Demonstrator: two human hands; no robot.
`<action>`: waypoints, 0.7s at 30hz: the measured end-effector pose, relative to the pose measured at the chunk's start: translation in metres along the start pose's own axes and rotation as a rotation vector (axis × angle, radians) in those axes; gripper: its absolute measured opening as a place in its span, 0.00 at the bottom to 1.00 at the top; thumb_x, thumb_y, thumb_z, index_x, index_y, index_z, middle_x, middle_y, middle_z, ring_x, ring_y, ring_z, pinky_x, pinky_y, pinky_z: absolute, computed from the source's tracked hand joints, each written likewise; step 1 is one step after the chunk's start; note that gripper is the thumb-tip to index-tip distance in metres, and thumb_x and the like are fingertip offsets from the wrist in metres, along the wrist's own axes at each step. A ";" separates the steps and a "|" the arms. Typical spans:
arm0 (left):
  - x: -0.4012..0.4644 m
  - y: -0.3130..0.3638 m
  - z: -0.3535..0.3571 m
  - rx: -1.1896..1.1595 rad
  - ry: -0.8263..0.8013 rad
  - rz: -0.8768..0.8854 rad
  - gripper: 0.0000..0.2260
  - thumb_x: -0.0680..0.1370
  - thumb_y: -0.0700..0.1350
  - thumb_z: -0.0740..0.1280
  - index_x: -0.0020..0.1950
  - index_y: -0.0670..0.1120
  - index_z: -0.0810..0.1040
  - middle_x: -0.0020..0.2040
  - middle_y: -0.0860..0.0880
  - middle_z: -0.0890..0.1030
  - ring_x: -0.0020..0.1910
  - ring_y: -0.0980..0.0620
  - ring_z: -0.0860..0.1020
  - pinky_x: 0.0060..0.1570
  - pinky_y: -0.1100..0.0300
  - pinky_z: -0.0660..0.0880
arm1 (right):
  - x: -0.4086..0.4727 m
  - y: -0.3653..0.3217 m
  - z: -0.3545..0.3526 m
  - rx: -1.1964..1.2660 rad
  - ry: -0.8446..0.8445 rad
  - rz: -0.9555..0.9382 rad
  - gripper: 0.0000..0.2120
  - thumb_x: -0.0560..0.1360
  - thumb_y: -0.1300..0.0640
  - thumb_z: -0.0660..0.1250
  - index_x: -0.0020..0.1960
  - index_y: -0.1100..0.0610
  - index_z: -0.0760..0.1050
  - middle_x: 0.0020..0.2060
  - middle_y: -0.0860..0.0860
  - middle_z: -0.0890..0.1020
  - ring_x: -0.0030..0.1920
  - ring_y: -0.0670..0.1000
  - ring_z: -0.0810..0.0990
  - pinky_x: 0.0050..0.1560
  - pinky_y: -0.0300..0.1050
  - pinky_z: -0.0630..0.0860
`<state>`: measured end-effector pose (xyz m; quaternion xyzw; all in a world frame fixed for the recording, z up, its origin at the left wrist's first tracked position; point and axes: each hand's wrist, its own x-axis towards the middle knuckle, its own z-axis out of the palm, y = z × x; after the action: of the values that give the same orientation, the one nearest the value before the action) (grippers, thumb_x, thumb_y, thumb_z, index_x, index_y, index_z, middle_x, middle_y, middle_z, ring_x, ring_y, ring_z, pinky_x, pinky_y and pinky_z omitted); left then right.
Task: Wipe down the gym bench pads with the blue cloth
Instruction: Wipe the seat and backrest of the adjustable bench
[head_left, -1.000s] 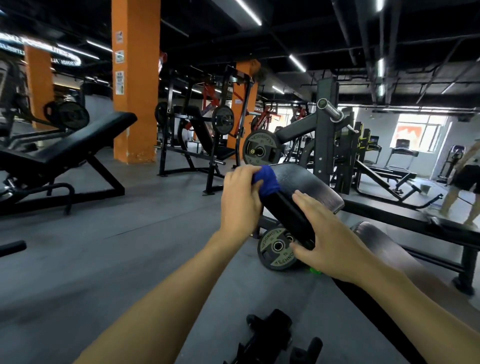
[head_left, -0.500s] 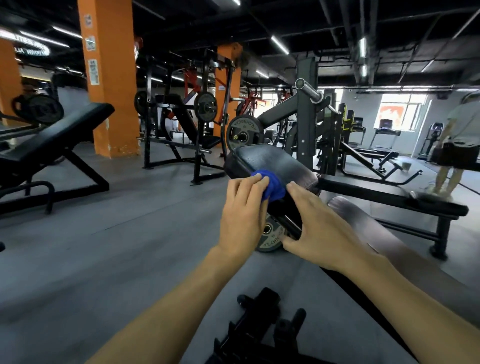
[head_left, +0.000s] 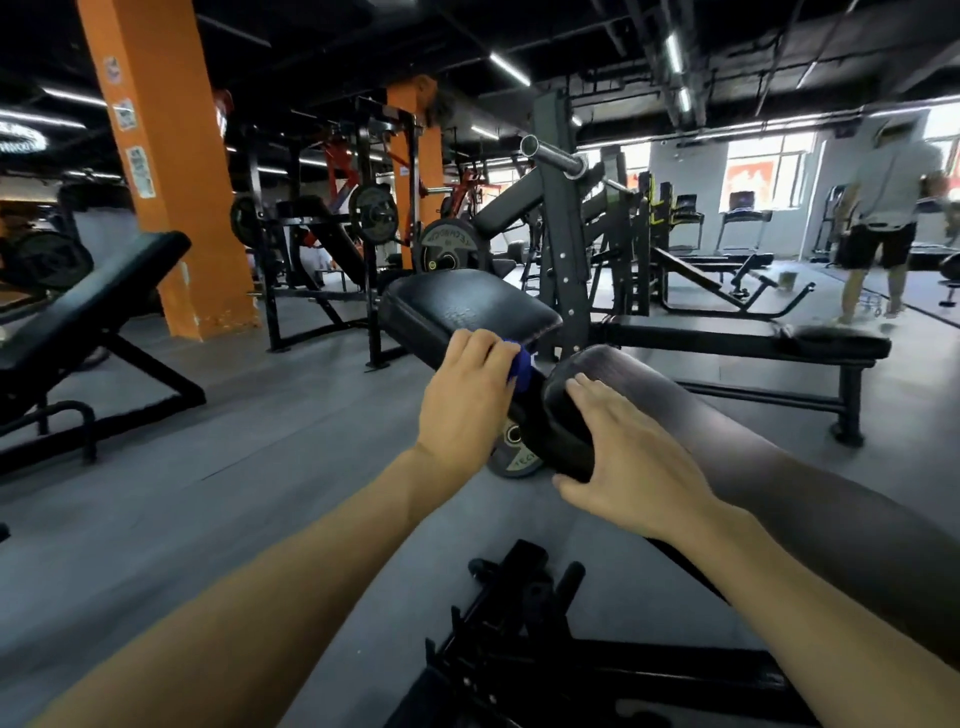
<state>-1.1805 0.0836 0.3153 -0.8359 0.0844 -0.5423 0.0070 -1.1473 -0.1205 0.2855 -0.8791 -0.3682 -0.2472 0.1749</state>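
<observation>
Left hand (head_left: 467, 395) has the blue cloth (head_left: 521, 369) bunched under curled fingers, pressed against the near edge of the upper black pad (head_left: 467, 312), right where it meets the lower one. Only a bit of blue pokes out past the knuckles. Right hand (head_left: 634, 457) lies flat on the rounded end of the long lower pad (head_left: 727, 415), fingers straight, thumb hooked under the edge (holding nothing, just bracing). A weight plate (head_left: 511, 457) sits on the floor just below the pads, and a person (head_left: 883, 223) stands far right by the windows.
</observation>
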 end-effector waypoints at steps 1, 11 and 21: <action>-0.001 0.007 -0.004 -0.063 -0.012 -0.056 0.10 0.75 0.36 0.75 0.55 0.40 0.81 0.51 0.44 0.81 0.52 0.42 0.76 0.49 0.56 0.75 | -0.002 0.001 0.000 -0.001 -0.002 -0.001 0.48 0.71 0.38 0.69 0.82 0.50 0.47 0.81 0.45 0.52 0.80 0.45 0.49 0.75 0.38 0.49; -0.036 0.065 -0.009 -0.171 -0.014 -0.137 0.12 0.78 0.35 0.70 0.60 0.38 0.81 0.57 0.42 0.81 0.53 0.40 0.76 0.55 0.50 0.77 | -0.024 0.009 -0.001 -0.014 -0.008 -0.025 0.50 0.71 0.42 0.71 0.82 0.51 0.45 0.82 0.46 0.50 0.81 0.45 0.47 0.77 0.40 0.48; -0.065 0.117 -0.006 -0.255 -0.102 0.069 0.15 0.78 0.40 0.63 0.62 0.37 0.80 0.58 0.40 0.80 0.53 0.38 0.77 0.55 0.49 0.78 | -0.070 0.032 -0.001 0.001 0.027 0.025 0.51 0.67 0.42 0.73 0.82 0.53 0.51 0.81 0.48 0.56 0.80 0.45 0.53 0.78 0.49 0.59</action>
<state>-1.2276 -0.0215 0.2472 -0.8532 0.1807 -0.4832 -0.0763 -1.1668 -0.1819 0.2433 -0.8801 -0.3548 -0.2569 0.1833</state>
